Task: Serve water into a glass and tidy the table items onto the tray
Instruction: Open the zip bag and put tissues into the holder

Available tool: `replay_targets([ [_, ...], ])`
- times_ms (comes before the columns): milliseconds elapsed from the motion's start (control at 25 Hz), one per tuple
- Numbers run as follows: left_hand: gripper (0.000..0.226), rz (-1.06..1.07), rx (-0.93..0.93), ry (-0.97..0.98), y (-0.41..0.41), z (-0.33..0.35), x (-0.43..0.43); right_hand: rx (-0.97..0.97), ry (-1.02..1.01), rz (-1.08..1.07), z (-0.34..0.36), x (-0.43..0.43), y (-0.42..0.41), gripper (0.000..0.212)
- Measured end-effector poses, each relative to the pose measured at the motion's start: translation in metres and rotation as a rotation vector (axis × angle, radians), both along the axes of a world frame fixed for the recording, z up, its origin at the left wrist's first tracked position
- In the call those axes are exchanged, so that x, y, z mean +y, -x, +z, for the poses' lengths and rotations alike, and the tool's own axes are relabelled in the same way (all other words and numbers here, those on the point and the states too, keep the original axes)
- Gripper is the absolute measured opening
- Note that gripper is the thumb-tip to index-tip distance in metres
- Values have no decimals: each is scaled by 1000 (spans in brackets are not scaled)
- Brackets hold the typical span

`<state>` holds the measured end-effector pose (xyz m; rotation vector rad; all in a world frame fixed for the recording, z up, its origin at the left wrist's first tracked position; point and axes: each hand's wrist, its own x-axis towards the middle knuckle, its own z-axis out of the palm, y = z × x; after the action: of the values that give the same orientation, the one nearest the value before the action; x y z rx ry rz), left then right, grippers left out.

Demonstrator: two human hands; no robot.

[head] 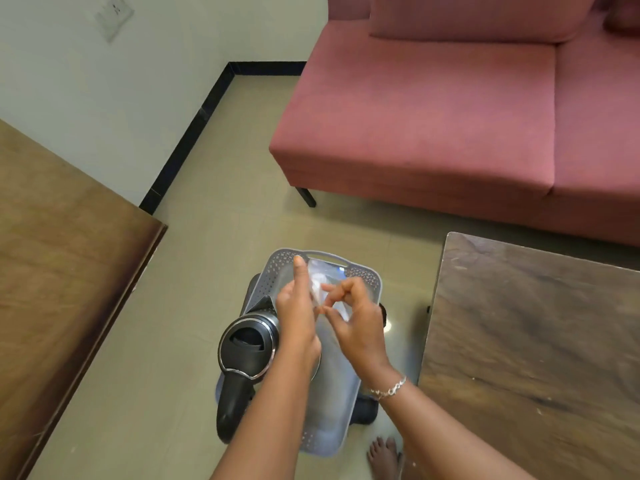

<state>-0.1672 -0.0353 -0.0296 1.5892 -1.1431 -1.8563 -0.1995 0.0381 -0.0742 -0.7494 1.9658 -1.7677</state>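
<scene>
A grey perforated tray (367,276) rests on a low black stool (366,411) on the floor. On the tray's left side stands a black and steel electric kettle (247,344) with its lid closed and its handle toward me. Above the tray's far half both hands meet at a clear, blurred glass (320,277). My left hand (297,308) lies with straight fingers against the glass's left side. My right hand (356,320), with a bracelet on its wrist, has curled fingers that pinch the glass's near edge. Whether the glass holds water is not visible.
A dark wooden table (536,341) fills the right foreground, close to the stool. Another wooden surface (69,271) lies at the left. A pink sofa (450,116) stands behind on the tiled floor. My bare foot (382,455) is beside the stool.
</scene>
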Motion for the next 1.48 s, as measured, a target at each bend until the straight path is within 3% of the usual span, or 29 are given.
replay_targets([
  [160,7,-90,-10,-90,-11,52,32,357,21,148,36,55,-4,20],
  [240,18,-146,-13,-52,-12,72,59,506,-7,187,50,85,-2,24],
  [440,29,-257,110,17,-3,115,130,459,-44,235,91,172,10,13],
  [520,30,-280,174,68,2,127,159,312,5,132,111,213,18,13],
  [640,36,-296,272,106,6,140,196,-176,106,-178,135,255,41,25],
  [760,40,-361,340,98,4,147,232,-655,187,-350,156,280,76,11],
  [880,41,-442,392,122,2,151,264,-828,290,-383,179,300,104,10],
  [1040,38,-482,417,120,4,150,294,-758,288,-365,195,317,117,4],
  [1160,39,-536,341,124,4,146,316,-651,249,-391,201,331,123,11],
  [1240,38,-591,197,313,4,147,325,-547,214,-384,207,340,124,14],
  [1320,38,-611,87,660,9,155,329,-370,133,-360,211,349,124,18],
  [1400,31,-566,134,898,18,171,331,-127,3,-342,216,358,121,20],
  [1480,28,-561,192,996,29,183,333,101,-104,-318,221,366,115,14],
])
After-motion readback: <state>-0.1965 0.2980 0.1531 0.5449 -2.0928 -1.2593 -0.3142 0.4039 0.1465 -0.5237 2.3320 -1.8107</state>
